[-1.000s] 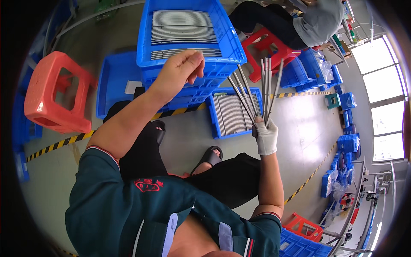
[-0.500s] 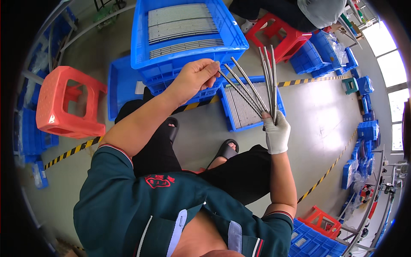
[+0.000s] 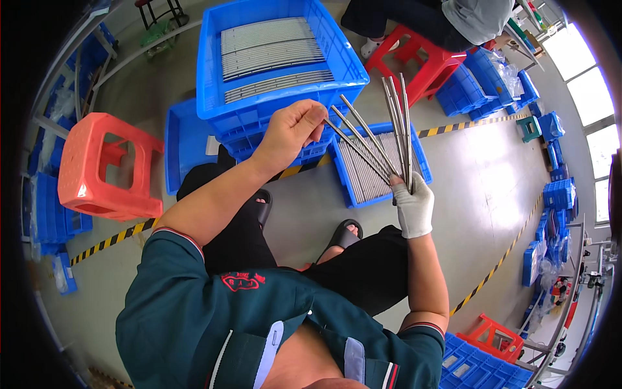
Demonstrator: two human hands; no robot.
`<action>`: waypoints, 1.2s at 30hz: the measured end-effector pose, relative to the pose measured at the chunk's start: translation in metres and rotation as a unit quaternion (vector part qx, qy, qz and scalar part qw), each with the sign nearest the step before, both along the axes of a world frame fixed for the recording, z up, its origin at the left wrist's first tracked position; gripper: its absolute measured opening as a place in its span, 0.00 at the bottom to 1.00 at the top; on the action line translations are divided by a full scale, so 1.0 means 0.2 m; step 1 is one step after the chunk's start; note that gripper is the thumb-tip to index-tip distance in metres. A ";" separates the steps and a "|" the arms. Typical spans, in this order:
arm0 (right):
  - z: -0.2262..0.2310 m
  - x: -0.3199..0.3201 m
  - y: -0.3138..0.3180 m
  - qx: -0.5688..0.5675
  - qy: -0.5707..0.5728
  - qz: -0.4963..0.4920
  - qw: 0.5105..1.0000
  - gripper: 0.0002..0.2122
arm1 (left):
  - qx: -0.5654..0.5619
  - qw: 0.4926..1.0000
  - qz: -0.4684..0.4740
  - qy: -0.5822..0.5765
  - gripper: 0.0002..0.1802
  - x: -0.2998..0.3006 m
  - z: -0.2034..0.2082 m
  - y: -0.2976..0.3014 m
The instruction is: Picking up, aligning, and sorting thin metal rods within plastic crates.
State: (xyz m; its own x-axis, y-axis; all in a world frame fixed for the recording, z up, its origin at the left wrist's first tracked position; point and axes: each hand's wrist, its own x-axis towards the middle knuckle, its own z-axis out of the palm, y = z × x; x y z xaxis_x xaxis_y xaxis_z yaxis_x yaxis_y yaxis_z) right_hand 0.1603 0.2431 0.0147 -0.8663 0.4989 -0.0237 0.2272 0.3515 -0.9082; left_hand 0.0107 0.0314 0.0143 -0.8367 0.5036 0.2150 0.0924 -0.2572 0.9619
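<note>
Several thin silvery metal rods fan upward from my right hand, which wears a white glove and is closed around their lower ends. They split into two groups, one leaning left and one nearly upright. My left hand, bare, is closed in a pinch at the upper tip of the leftmost rod. Beyond it stands a large blue crate with rows of similar rods lying in it. Below the fanned rods, a smaller blue crate on the floor holds more rods.
An orange-red stool stands at left, beside an open blue bin. At the far right, a person sits on a red stool. Stacked blue crates and black-yellow floor tape lie on the right.
The whole view has shifted slightly, with the crates sitting a little lower left. Both hands keep nearly the same pose on the rods.
</note>
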 end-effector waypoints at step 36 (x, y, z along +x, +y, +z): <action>0.04 -0.01 -0.04 0.251 -0.025 0.002 0.968 0.19 | -0.115 0.992 0.045 0.040 0.17 -0.09 0.03 -0.03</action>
State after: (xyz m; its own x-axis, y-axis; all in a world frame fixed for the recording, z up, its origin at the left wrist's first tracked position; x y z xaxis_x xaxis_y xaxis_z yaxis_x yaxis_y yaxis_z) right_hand 0.1591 0.2357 0.0225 -0.8724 0.4552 0.1783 0.2645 0.7462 -0.6110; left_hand -0.0074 0.0257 0.0202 -0.8651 0.4715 0.1713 0.1838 -0.0198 0.9828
